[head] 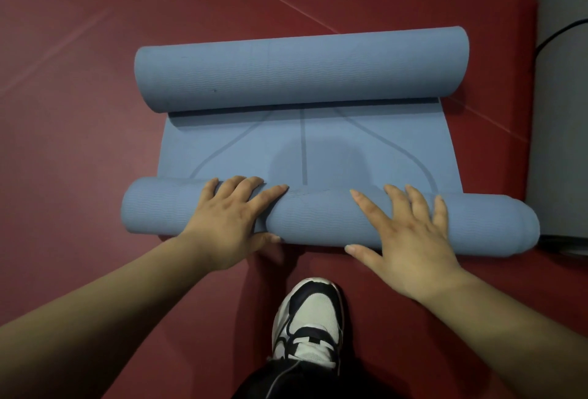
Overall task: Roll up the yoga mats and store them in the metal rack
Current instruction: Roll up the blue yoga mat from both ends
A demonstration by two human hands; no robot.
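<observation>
Under both grips I see a dark red floor crossed by thin pale lines. The blue yoga mat lies on it, curled at both ends. The near roll sits directly beneath the grips and the far roll lies beyond the fingertips, with a flat stretch printed with guide lines between them. Both rolls run with their long axis left to right, across my line of sight. The left grip is spread wide over the near roll left of centre, fingers draped over its top and thumb at its near edge. The right grip lies splayed flat on the same roll, right of centre. Out past the right grip, a rolled grey mat with a dark strap lies lengthwise away from me, just beside the near roll's end. Behind the grips, between the forearms, a white and dark shoe stands on the floor.
</observation>
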